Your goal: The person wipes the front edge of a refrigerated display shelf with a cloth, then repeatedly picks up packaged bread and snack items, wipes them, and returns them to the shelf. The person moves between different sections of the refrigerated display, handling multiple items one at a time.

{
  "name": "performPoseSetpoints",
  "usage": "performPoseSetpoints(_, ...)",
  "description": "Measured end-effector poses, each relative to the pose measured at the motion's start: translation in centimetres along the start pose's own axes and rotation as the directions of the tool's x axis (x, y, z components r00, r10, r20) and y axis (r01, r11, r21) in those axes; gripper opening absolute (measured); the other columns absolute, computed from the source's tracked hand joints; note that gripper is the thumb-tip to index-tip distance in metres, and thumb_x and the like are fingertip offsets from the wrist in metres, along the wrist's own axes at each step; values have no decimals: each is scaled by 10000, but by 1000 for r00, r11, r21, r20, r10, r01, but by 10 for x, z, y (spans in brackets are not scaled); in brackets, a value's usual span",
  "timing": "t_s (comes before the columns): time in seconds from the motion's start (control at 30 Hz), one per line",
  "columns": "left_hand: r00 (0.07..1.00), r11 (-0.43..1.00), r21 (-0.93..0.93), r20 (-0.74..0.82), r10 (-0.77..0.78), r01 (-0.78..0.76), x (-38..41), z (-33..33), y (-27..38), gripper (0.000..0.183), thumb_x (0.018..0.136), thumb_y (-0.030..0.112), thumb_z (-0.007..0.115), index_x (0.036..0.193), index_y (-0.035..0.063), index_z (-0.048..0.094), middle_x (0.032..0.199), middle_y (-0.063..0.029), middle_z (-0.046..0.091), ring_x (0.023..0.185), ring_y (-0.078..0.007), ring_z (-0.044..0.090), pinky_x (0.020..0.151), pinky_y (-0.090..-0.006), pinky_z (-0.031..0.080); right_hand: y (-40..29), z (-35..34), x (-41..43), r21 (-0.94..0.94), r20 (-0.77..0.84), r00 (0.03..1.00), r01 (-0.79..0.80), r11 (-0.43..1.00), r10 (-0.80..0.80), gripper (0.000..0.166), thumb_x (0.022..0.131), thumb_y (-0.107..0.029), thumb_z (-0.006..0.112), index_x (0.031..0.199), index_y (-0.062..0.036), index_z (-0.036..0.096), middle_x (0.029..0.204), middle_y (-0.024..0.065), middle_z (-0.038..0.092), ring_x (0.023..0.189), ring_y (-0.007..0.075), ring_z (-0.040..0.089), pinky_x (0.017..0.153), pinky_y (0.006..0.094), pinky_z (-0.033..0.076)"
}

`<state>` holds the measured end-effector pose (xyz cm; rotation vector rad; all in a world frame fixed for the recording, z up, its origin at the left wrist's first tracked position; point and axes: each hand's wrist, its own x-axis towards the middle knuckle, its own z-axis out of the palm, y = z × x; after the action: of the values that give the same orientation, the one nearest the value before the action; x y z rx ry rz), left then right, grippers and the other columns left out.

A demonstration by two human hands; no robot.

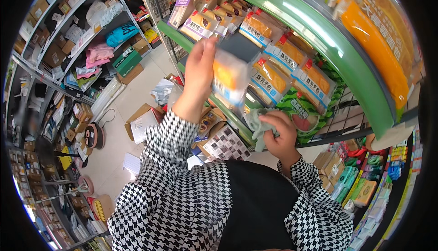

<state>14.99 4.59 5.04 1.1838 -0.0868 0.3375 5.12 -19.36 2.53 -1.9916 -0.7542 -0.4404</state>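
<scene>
My left hand [202, 67] grips the upper edge of a clear-wrapped bread packet [228, 76], which is blurred and hangs over the front of a green-edged shelf. In my right hand [281, 135] is a crumpled pale green cloth [260, 122], held at the shelf's front edge. Several white-and-blue packets of filled bread [268, 81] lie on the shelf just beyond both hands. A green watermelon-patterned bread packet [301, 114] sits beside the cloth. Further left on the same shelf are purple-labelled bread packets [199, 25]. Between the groups shows a bare patch of the dark grey shelf [239, 47].
A green upper shelf edge [294, 15] curves over the packets, with a large orange bread bag [379, 45] above it. Open cartons [140, 124] stand on the tiled floor below. Parcel racks [68, 45] line the left; packaged goods [362, 175] fill shelves at right.
</scene>
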Motion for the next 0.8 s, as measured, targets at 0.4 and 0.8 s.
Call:
performPoseSetpoints(0.4, 901, 563, 762, 61, 430, -320, 151, 29, -61, 681, 776, 604, 712, 1009, -23, 589, 852, -198, 675, 826, -380, 661, 704, -439, 519, 24, -7, -2, -40, 171, 979, 117, 992, -109, 402, 657, 30, 593, 1031, -55, 713, 972, 104, 627, 814, 266, 625, 708, 347, 516)
performPoseSetpoints(0.8, 835, 437, 714, 434, 339, -548, 168, 47, -111, 744, 723, 408, 825, 1266, 5, 516, 1338, -264, 469, 1114, -421, 566, 914, -444, 504, 22, -4, -2, -3, 159, 974, 166, 986, -163, 420, 632, 54, 604, 1020, -63, 715, 952, 92, 630, 764, 269, 617, 669, 337, 511)
